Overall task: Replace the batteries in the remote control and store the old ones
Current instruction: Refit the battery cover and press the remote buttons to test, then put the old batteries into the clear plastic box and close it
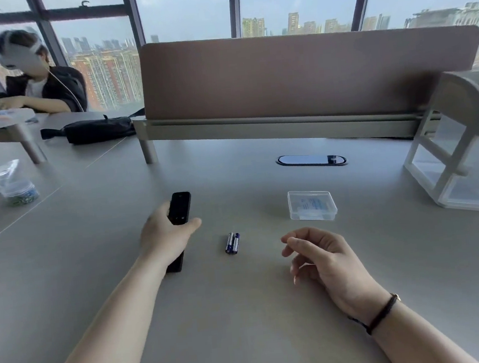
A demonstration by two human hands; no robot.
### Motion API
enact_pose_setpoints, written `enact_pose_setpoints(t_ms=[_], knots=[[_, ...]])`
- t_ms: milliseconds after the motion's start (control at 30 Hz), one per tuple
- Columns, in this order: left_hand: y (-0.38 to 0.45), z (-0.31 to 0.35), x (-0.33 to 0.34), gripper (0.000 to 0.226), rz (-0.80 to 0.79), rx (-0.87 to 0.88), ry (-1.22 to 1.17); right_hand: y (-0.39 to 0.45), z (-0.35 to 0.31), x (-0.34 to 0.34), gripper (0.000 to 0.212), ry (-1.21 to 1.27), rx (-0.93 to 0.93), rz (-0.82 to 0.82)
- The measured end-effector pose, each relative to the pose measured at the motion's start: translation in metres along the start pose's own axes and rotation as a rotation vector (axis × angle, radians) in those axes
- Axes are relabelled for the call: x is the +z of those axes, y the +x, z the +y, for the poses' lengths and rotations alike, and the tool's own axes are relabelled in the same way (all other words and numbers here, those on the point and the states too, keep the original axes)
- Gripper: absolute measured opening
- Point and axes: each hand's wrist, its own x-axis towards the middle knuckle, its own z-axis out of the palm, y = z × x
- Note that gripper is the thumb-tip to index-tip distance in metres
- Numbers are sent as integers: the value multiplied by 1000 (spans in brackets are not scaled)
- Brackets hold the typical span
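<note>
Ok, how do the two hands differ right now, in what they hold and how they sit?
The left hand grips the black remote control, fingers wrapped round it; the right hand holds nothing, fingers loosely curled. The right wrist wears a dark bracelet; the left wrist is bare. The batteries lie between them, touched by neither. Both hands are low over the grey table.

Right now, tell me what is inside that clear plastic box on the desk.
Through the clear plastic box, something pale with blue print shows, too blurred to identify. Its lid is shut.
</note>
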Motion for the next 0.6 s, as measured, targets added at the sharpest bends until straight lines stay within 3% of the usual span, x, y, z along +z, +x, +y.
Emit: enact_pose_setpoints(t_ms=[100, 200, 267, 367, 467, 533, 600], knots=[[4, -10, 1, 32, 35, 45, 178, 1, 0, -1, 12, 18, 0, 13], [5, -17, 6, 69, 23, 72, 280, 2, 2, -3, 12, 40, 13, 15], [3, -19, 10, 79, -9, 76, 376, 4, 3, -5, 12, 58, 20, 20], [-3, -17, 14, 76, 49, 145, 615, 10, 3, -10, 13, 92, 27, 53], [-17, -5, 25, 65, 127, 289, 606, 15, 5, -13, 14, 95, 11, 118], [-32, 4, 40, 59, 104, 392, 567, 19, 8, -16, 15, -61, -48, 209], [-44, 8, 56, 61, 25, 483, 616, 26, 12, -19, 11, -388, -139, 328]])
